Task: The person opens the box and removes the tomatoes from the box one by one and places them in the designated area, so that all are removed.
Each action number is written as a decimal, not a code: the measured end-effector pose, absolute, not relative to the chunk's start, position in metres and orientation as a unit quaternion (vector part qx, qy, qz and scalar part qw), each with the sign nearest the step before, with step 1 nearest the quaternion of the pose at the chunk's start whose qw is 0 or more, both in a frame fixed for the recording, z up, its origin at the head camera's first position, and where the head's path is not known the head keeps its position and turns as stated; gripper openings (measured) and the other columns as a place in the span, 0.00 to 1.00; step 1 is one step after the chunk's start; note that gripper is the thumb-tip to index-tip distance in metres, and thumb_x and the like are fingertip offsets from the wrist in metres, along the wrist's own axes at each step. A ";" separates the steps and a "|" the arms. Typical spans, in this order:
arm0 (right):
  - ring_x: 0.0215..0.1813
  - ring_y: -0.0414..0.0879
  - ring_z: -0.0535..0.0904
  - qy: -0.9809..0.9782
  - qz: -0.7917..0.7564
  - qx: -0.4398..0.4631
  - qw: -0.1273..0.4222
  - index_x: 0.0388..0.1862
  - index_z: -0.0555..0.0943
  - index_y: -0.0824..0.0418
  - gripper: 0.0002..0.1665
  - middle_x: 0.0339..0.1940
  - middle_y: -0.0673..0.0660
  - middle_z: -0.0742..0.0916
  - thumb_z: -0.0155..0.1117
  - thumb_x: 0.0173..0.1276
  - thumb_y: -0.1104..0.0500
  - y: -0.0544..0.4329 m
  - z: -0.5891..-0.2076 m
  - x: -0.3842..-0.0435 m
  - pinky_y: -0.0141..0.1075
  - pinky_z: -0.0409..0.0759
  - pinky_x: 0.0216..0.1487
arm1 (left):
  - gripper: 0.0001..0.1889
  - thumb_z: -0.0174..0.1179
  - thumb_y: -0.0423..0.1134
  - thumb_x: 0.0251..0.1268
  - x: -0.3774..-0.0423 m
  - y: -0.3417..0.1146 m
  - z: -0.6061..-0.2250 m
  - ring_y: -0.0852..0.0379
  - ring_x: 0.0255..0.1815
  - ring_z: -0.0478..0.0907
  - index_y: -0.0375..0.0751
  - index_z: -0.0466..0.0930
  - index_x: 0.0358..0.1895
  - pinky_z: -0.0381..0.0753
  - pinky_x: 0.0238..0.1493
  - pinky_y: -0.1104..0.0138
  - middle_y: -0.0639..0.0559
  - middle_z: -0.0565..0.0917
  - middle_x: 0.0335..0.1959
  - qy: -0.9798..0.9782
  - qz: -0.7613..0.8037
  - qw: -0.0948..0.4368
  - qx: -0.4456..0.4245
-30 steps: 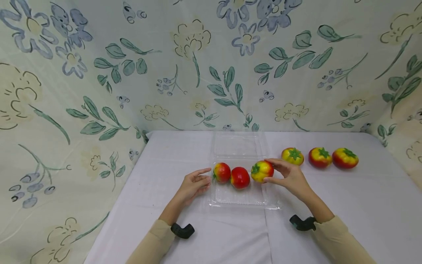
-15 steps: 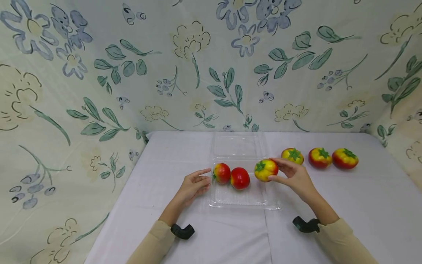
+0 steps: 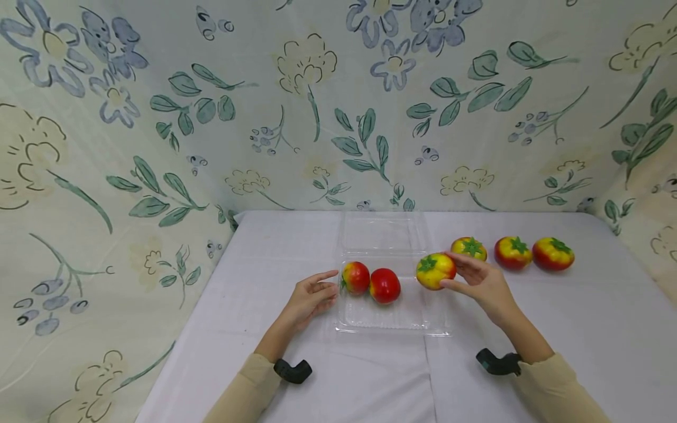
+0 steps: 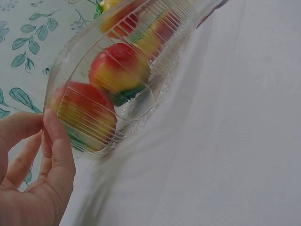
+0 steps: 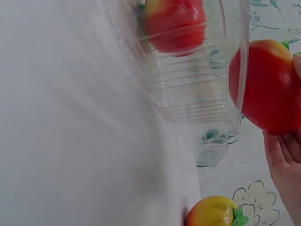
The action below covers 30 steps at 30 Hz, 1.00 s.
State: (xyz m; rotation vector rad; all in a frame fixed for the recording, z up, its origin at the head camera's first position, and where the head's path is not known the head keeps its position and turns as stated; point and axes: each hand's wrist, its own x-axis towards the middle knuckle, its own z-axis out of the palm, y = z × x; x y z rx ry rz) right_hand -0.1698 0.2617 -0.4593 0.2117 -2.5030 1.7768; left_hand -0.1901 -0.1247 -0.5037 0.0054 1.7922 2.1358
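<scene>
Head view: right hand (image 3: pixel 483 288) grip holds glossy yellow-red fruit (image 3: pixel 435 271), green-leaved; left hand (image 4: pixel 40 169) pinches rim of clear container (image 3: pixel 394 317).

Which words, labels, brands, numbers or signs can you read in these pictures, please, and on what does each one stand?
There are none to read.
The red-and-yellow round fruit with a green leafy top, held in the right hand, shows no label.
The clear plastic hinged container shows no legible marking.
The pale cloth backdrop shows printed flowers and leaves only.
</scene>
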 end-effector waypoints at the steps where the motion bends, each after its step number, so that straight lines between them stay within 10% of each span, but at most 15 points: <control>1: 0.69 0.47 0.72 -0.808 0.584 0.070 0.033 0.69 0.73 0.66 0.39 0.69 0.67 0.74 0.76 0.62 0.56 0.263 -0.460 -0.170 0.30 0.72 0.60 | 0.25 0.63 0.28 0.67 -0.190 -0.125 -0.504 0.57 0.36 0.82 0.37 0.74 0.67 0.86 0.42 0.68 0.46 0.83 0.42 0.633 0.754 0.176 0.002; 8: 0.63 0.32 0.74 -0.788 0.610 0.079 0.039 0.69 0.72 0.68 0.37 0.69 0.64 0.75 0.74 0.63 0.59 0.267 -0.461 -0.167 0.27 0.73 0.59 | 0.25 0.63 0.29 0.67 -0.189 -0.125 -0.505 0.57 0.36 0.82 0.37 0.74 0.67 0.86 0.42 0.68 0.46 0.82 0.42 0.633 0.754 0.176 0.001; 19: 0.66 0.37 0.74 -0.796 0.601 0.055 0.036 0.71 0.70 0.68 0.39 0.70 0.64 0.74 0.74 0.64 0.57 0.276 -0.462 -0.162 0.27 0.73 0.58 | 0.25 0.63 0.29 0.68 -0.190 -0.125 -0.506 0.57 0.37 0.81 0.36 0.74 0.67 0.86 0.42 0.67 0.46 0.82 0.42 0.632 0.754 0.179 0.004; 30: 0.57 0.25 0.75 -0.783 0.617 0.054 0.058 0.68 0.72 0.68 0.35 0.57 0.38 0.79 0.73 0.65 0.61 0.289 -0.467 -0.160 0.25 0.74 0.56 | 0.25 0.63 0.29 0.68 -0.189 -0.124 -0.504 0.57 0.37 0.82 0.38 0.74 0.67 0.86 0.43 0.67 0.46 0.82 0.42 0.637 0.750 0.175 0.003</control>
